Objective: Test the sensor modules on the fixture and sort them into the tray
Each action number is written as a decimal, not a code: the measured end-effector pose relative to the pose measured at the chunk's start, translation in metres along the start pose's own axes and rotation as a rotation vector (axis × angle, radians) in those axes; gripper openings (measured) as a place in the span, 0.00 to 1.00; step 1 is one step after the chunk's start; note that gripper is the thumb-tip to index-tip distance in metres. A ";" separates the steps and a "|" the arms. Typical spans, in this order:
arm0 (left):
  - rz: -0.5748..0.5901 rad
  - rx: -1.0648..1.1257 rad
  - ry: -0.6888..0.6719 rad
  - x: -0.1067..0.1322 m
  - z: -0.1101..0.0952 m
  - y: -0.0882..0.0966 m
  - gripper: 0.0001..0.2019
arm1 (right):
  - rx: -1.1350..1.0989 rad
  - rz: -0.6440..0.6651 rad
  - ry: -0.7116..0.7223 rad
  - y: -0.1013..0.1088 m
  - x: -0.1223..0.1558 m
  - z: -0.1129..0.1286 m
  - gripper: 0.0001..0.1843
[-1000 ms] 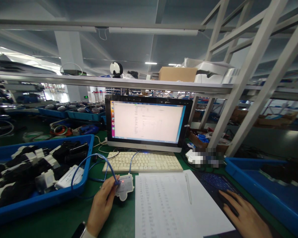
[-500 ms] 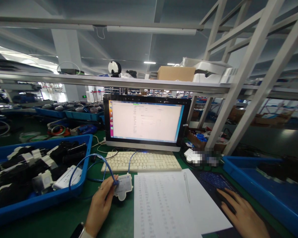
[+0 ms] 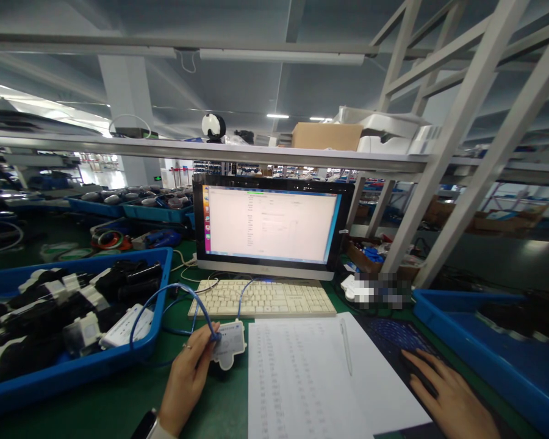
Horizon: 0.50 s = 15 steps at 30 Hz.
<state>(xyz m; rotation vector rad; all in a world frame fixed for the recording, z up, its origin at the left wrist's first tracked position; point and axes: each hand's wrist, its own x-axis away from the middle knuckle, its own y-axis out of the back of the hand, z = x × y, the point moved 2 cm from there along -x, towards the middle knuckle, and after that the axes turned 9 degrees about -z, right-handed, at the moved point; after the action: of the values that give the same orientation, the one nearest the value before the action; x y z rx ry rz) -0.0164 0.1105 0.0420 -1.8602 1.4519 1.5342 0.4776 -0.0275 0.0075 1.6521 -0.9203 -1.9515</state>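
Observation:
My left hand (image 3: 187, 375) pinches the near corner of a small white plastic module (image 3: 229, 345) with a grey label. A blue cable (image 3: 196, 294) loops up from that corner, at my fingertips. Under my right hand (image 3: 452, 393) is a dark computer mouse (image 3: 421, 377) on a dark mouse pad (image 3: 396, 332); the palm covers part of it and the fingers curve along it. Between the hands lies a printed sheet (image 3: 293, 378) with a white pen (image 3: 346, 347) on it. Beyond stand a cream keyboard (image 3: 268, 299) and a lit monitor (image 3: 265, 222) showing a form-like page.
At left, a blue bin (image 3: 73, 387) holds black and white parts and another white module (image 3: 128, 326). A second blue bin (image 3: 480, 360) stands at right. Overhead runs a shelf (image 3: 256, 155) bearing a cardboard box (image 3: 326, 135). Slanted metal posts (image 3: 462, 122) rise at right.
The view has shifted very slightly. Both hands keep their places, the left on the module and the right on the mouse.

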 end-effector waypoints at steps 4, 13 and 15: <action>-0.009 0.008 0.003 -0.001 0.000 0.000 0.17 | -0.002 0.006 0.010 0.000 -0.001 0.001 0.26; -0.027 0.028 0.048 -0.007 -0.006 0.001 0.15 | -0.017 0.017 0.007 -0.002 0.001 -0.002 0.27; -0.024 0.027 0.055 -0.007 -0.006 0.000 0.15 | -0.017 0.023 -0.002 -0.002 0.000 -0.002 0.27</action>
<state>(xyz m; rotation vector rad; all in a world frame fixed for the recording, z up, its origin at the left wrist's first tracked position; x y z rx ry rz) -0.0126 0.1093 0.0503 -1.9108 1.4617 1.4560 0.4800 -0.0268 0.0054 1.6239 -0.9165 -1.9409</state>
